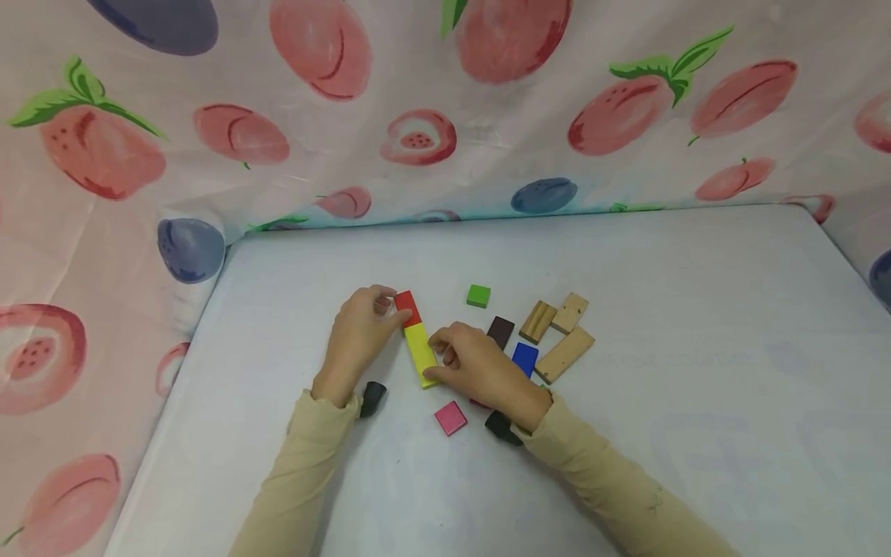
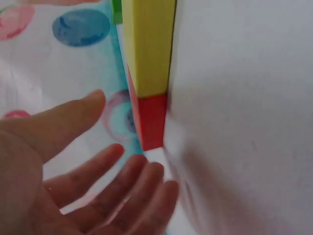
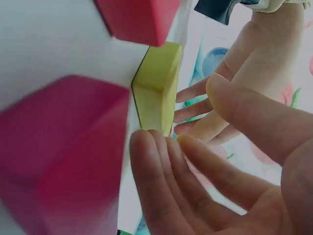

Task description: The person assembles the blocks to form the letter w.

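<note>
A red block (image 1: 409, 311) and a yellow block (image 1: 421, 352) lie end to end in one line on the white table, the red one farther away. My left hand (image 1: 351, 333) is at the red block's left side. In the left wrist view, its thumb (image 2: 73, 120) and fingers are loosely extended beside the red block (image 2: 153, 120), apart from it. My right hand (image 1: 483, 370) hovers by the yellow block's right side and near end. Its fingertips (image 3: 144, 139) come right up to the yellow block (image 3: 151, 98), with the thumb spread away and nothing pinched.
A pink block (image 1: 451, 418) lies near my right hand, a green block (image 1: 478, 295) farther back. Right of that hand are a dark brown block (image 1: 500, 331), a blue block (image 1: 525, 358) and several plain wooden blocks (image 1: 565, 354). A fruit-patterned cloth (image 1: 418, 93) rises behind the table.
</note>
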Demonstrator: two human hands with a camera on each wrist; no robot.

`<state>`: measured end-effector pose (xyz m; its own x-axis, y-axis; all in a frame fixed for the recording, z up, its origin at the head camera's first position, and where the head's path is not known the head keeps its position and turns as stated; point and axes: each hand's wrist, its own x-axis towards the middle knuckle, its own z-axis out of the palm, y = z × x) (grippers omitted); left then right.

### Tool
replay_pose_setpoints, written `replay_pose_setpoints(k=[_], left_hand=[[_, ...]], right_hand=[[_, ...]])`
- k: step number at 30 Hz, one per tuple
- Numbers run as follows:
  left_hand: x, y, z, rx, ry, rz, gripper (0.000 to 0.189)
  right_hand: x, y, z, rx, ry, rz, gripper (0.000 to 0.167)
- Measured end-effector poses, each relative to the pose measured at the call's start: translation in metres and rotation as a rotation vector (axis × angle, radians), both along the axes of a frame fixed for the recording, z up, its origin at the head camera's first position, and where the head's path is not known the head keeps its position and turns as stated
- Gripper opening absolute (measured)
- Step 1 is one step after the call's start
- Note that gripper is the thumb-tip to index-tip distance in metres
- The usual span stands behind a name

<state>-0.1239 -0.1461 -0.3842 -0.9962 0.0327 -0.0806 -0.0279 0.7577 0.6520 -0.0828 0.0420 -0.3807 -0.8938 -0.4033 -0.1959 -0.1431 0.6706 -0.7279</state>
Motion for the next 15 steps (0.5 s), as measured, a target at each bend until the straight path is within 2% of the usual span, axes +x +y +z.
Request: replay_pose_setpoints(k=[7,15], left_hand=[[0.016,0.005,0.002,-0.067,0.034,-0.051,0.041],[0.03,0.007,0.0,-0.117,0.073,-0.117,0.042]], right_hand=[[0.009,0.009,0.003,-0.001,0.042,0.059,0.032],[0.014,0.018,0.003,0.01,0.075,0.162,0.033]])
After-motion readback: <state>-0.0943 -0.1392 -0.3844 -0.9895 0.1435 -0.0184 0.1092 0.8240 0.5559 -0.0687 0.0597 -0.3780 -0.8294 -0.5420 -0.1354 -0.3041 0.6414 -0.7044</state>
